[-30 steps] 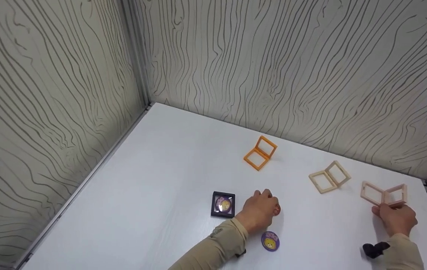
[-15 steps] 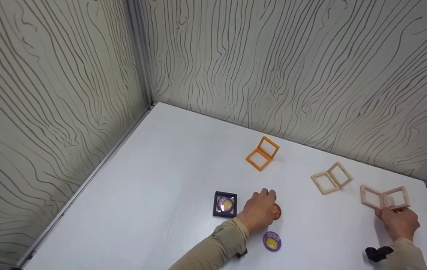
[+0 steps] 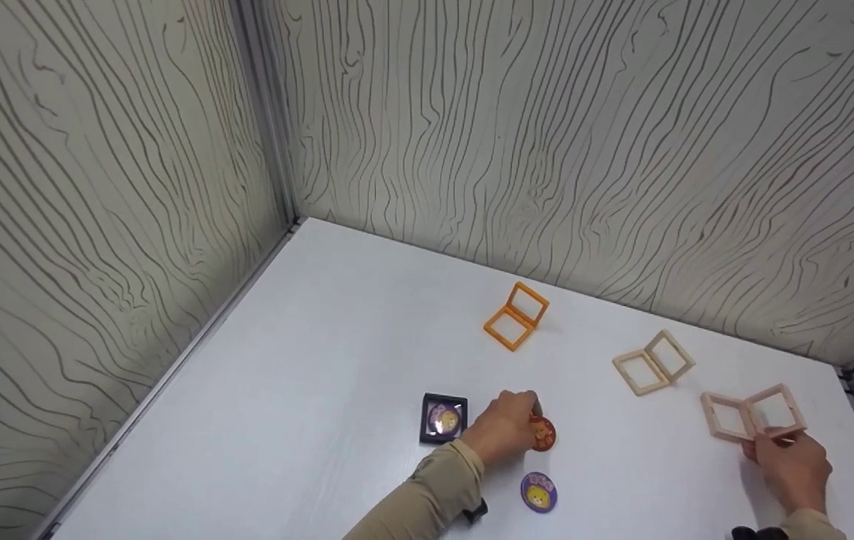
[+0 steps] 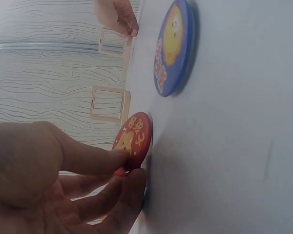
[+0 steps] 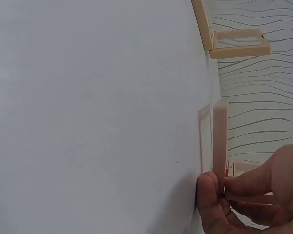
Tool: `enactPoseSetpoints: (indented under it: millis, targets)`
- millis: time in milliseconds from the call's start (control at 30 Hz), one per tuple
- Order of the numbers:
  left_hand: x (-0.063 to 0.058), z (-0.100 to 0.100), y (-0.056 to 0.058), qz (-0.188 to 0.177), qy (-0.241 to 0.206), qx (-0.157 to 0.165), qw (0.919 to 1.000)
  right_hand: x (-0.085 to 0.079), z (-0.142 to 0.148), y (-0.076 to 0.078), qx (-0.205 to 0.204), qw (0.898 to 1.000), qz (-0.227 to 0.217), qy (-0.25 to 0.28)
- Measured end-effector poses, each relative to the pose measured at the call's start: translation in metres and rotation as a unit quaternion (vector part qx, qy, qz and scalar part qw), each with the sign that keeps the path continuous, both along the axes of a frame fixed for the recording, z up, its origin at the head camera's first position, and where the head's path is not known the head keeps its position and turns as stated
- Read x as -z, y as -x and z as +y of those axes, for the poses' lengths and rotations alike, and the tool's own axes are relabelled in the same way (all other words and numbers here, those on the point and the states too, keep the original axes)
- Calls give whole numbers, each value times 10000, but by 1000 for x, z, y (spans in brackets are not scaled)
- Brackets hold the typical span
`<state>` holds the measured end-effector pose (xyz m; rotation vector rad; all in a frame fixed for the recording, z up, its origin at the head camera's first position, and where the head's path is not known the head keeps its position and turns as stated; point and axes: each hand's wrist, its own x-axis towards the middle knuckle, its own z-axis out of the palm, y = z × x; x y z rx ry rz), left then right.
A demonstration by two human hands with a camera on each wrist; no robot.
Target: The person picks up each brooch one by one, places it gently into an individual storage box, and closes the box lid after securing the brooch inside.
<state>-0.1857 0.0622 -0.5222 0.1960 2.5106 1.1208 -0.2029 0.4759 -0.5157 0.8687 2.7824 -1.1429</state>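
Partly between left fingertips [image 4: 134, 186], red badge [image 4: 136, 136].

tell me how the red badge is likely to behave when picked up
The red badge looks stiff: its round outline shows no bend where the left hand pinches it. It seems small and thin, so is probably light. Being disc-shaped, it might roll if released on its edge.

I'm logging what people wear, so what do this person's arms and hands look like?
The left hand and right hand are bare, without gloves. The left sleeve and right sleeve are tan, reaching the wrists. A small black part shows by each wrist.
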Motion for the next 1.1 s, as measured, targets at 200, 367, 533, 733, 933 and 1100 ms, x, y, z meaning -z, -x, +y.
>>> enactPoseSetpoints:
  millis: [200,367,533,733,933,1100]
  targets:
    - [0,-11,1,356,-268,96,9990,-1,-8,-8,-313,9994,70,-161]
    - [0,-14,1,434,-332,100,9985,-4,-20,-12,-603,9972,40,-444]
    - [0,-13,-1,405,-416,88,9983,-2,-36,-20,-843,9956,115,-380]
    - [-1,-8,-1,325,-317,87,9989,1,-56,-28,-1141,9933,115,-128]
    - [-2,-6,0,260,-380,21,9989,-1,-79,-26,-1638,9860,-17,-324]
    - [-1,-8,-1,381,-454,69,9982,1,-102,-26,-1994,9791,138,-367]
